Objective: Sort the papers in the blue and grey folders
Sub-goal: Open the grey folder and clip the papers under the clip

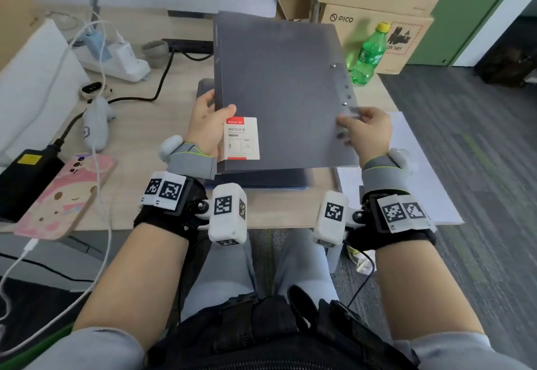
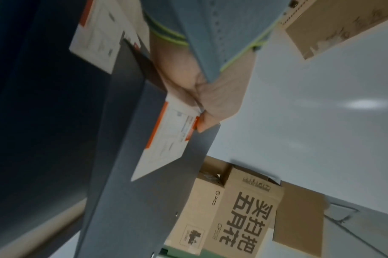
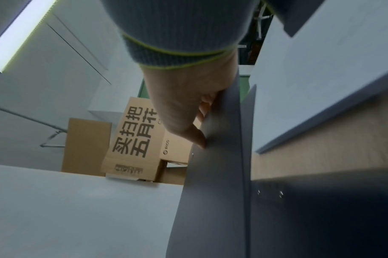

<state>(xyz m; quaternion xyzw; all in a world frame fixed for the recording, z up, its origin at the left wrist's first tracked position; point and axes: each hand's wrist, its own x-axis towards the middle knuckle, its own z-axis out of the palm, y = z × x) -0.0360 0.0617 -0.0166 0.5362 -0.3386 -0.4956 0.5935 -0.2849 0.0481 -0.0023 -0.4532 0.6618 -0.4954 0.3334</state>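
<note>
I hold a grey folder [image 1: 279, 90] tilted up above the desk, with a white and red label [image 1: 242, 138] at its lower left corner. My left hand [image 1: 210, 119] grips its spine edge, thumb on the label. My right hand [image 1: 363, 128] pinches the front cover's right edge. In the left wrist view the left hand [image 2: 202, 111] clamps the grey folder [image 2: 131, 183] by the label. In the right wrist view the right hand [image 3: 188, 111] pinches the cover [image 3: 215, 174], which bends away from the back. A blue folder [image 1: 261, 182] lies flat beneath. White papers [image 1: 418, 166] lie at the right.
A green bottle [image 1: 369, 53] stands behind the folder by stacked cardboard boxes [image 1: 374, 21]. On the left of the desk [image 1: 139, 148] lie a pink phone [image 1: 64, 195], a black power brick [image 1: 26, 178], a power strip [image 1: 116, 55] and cables.
</note>
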